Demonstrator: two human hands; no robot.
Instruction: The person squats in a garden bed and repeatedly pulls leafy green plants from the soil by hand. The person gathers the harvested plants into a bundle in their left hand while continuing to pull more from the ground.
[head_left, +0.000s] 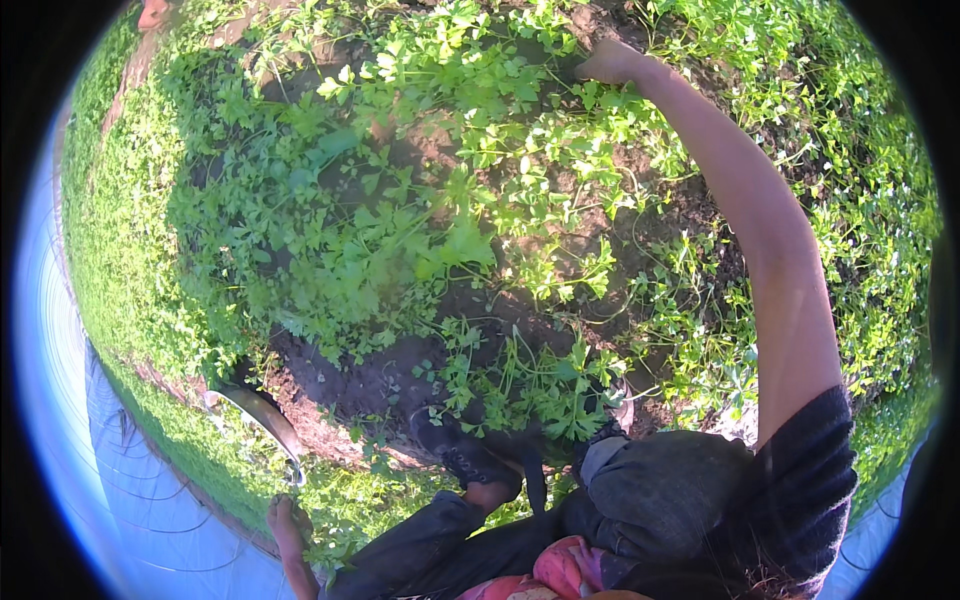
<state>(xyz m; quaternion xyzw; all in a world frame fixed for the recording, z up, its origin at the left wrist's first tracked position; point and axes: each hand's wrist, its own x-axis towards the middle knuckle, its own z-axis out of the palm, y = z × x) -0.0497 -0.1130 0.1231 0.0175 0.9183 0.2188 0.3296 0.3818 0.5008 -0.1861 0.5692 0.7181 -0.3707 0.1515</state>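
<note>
My left hand (288, 519), low at the left, is closed around the handle end of a sickle (262, 420). The sickle's curved metal blade points up and left, its tip beside leafy green plants. My right arm reaches far forward, and my right hand (611, 61) is down among the stems of parsley-like plants (480, 82) at the top. Its fingers are bent, but leaves partly hide them, so what they grip is unclear. Between the hands spreads a shaded patch of the same leafy plants (300, 225). Cut-looking sprigs (540, 382) lie near my shoes.
Brown soil (360, 375) shows between the plants and my dark shoe (469, 454). My bent knee (667, 480) rises at the lower right. Plastic sheeting (135, 480) borders the field at the left. Bare skin of another person (153, 13) shows at the top left edge.
</note>
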